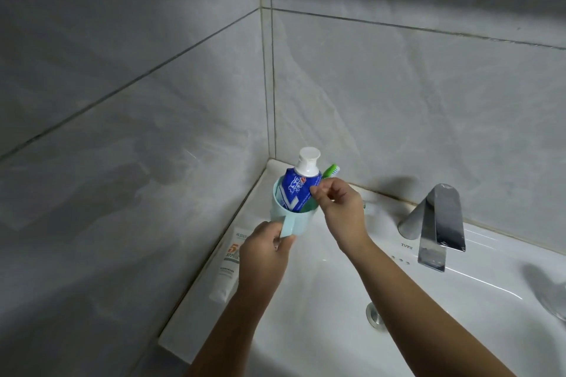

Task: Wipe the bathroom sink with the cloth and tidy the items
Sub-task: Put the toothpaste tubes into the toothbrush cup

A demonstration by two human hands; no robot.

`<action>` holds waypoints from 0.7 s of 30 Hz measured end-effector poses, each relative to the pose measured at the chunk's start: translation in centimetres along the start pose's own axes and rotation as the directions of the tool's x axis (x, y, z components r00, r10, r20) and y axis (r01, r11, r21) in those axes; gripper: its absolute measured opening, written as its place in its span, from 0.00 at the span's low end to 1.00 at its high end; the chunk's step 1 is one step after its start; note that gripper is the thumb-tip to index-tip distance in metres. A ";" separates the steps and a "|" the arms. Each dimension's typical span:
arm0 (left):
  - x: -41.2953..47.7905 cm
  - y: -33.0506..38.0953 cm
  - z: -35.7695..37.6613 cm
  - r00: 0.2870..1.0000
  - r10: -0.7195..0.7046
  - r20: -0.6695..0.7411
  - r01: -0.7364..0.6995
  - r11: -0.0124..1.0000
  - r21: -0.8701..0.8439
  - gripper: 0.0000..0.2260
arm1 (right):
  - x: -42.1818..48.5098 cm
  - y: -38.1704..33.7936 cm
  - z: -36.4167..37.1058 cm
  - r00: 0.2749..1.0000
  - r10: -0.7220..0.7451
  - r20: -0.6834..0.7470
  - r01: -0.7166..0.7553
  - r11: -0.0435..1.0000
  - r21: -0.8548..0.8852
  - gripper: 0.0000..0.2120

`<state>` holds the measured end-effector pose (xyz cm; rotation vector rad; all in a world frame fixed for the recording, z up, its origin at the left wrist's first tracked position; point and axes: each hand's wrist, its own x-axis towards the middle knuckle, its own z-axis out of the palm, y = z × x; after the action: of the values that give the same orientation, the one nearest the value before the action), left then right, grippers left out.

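A pale teal cup (277, 208) stands at the sink's back left corner. My left hand (265, 249) grips its handle. In the cup sit a blue toothpaste tube (298, 190), white cap up, and a green toothbrush (330, 170) leaning right. My right hand (338, 202) pinches the tube's right edge just above the cup's rim. The white sink (337, 300) spreads below both arms. No cloth is in view.
A white tube with orange print (228, 266) lies flat on the sink's left ledge, partly under my left hand. A chrome tap (436, 225) stands at the back right. The drain plug (375, 314) is in the basin. Grey tiled walls close in left and behind.
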<state>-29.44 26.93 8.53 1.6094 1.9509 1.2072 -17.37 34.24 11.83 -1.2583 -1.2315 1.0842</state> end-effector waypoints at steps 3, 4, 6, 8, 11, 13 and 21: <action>0.4 -0.2 0.5 1.000 -0.004 -0.009 0.004 1.000 -0.005 0.04 | 1.4 1.1 -1.2 0.994 -0.004 -0.108 -0.006 0.996 -0.092 0.14; 0.6 -0.4 0.7 1.000 0.007 -0.009 -0.007 1.000 0.011 0.04 | 1.9 1.5 -1.6 0.994 0.016 -0.107 -0.029 0.993 -0.113 0.14; 0.9 -0.6 1.0 1.000 0.022 0.003 -0.022 0.999 0.041 0.04 | 2.5 2.4 -2.0 0.997 0.069 -0.047 -0.074 0.990 -0.123 0.12; 1.4 -1.1 1.6 1.000 0.023 0.015 -0.024 0.998 0.055 0.04 | 3.0 3.3 -2.3 0.993 0.119 0.015 -0.118 0.989 -0.084 0.09; 2.3 -1.8 1.9 1.000 -0.011 0.010 0.010 0.998 0.063 0.05 | 3.9 5.5 -3.5 0.989 0.149 -0.026 -0.150 0.988 -0.049 0.07; 2.9 -2.1 1.9 1.000 -0.001 0.008 0.001 0.997 0.072 0.07 | 4.9 7.9 -4.9 0.975 0.170 -0.143 -0.186 0.977 -0.105 0.05; 4.5 -3.6 1.9 0.998 -0.036 0.059 0.031 0.996 0.081 0.07 | 8.9 14.8 -8.4 0.946 0.155 -0.286 -0.313 0.664 -0.679 0.18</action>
<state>-31.72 31.83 5.75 1.6255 2.0038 1.0683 -7.29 43.15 -1.89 -2.1326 -1.4110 0.6030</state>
